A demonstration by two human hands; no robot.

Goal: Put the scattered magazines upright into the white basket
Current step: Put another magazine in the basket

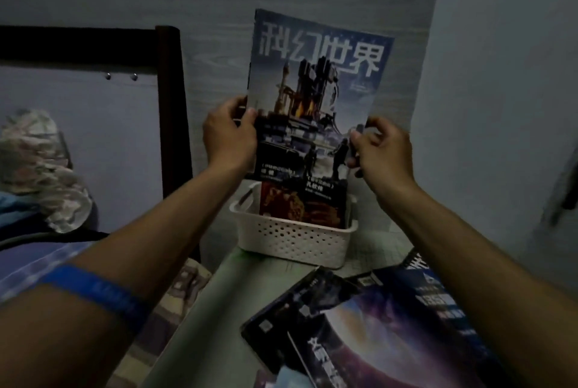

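I hold a blue science-fiction magazine [316,90] upright in front of the wall, its lower edge just above the white perforated basket [291,243]. My left hand [230,134] pinches its left edge and my right hand [383,149] pinches its right edge. A red-brown magazine [291,204] stands upright inside the basket, partly hidden by the one I hold. Several more magazines [375,318] lie scattered flat on the table in front of the basket.
The basket stands at the far end of a pale table [206,325] against the grey wall. A dark bed frame post [172,112] rises to the left, with bedding and crumpled cloth [40,168] beyond it. The room is dim.
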